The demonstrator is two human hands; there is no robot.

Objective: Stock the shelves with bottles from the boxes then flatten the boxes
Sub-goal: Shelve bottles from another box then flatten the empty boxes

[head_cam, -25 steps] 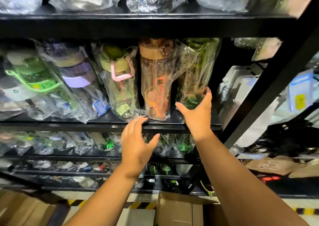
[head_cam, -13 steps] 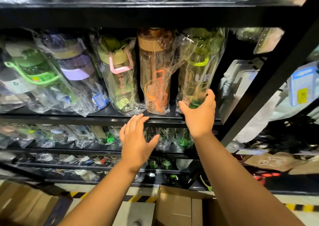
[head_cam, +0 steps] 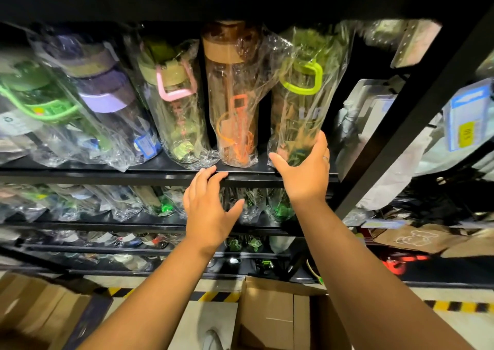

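Green-handled bottle [head_cam: 302,103] on shelf [head_cam: 133,174], in grip of right hand [head_cam: 304,174]; left hand [head_cam: 208,210] loose.

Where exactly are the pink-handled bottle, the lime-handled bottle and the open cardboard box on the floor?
pink-handled bottle [head_cam: 175,117]: head view, wrapped body below the handle.
lime-handled bottle [head_cam: 300,108]: head view, clear body below the handle.
cardboard box [head_cam: 270,315]: head view, brown inner flap.

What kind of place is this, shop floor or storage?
Probably a stockroom or warehouse aisle. Black metal shelves hold rows of plastic-wrapped bottles, cardboard boxes sit on the floor below, and yellow-black hazard tape runs along it. The right hand grips the green-handled bottle.
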